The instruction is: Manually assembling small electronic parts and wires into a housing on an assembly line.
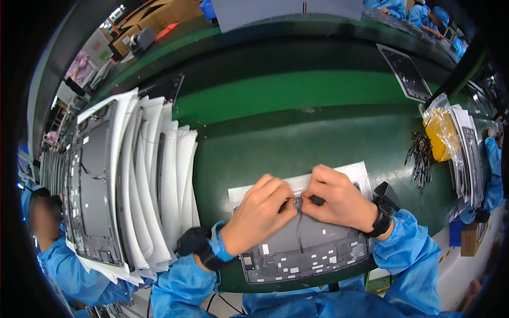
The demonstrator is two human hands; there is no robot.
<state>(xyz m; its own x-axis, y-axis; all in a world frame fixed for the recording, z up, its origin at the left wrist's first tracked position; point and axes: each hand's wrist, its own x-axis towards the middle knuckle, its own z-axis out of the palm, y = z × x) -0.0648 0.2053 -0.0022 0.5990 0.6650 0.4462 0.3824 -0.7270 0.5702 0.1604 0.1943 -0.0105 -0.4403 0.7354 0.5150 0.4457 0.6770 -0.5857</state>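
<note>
A flat dark grey device casing, dotted with small white labels, lies in front of me on a white sheet. A thin black cable runs down its middle from the upper edge. My left hand and my right hand meet at the cable's upper end, each closed in a pinch from its own side. Their fingertips press close together there and partly hide the cable end. Both wrists carry black bands, and the sleeves are blue.
At left stands a tall row of similar casings with white sheets between them. To the right are a bunch of black cables, a yellow packet and more stacked panels. Another panel lies farther back. Co-workers sit on both sides.
</note>
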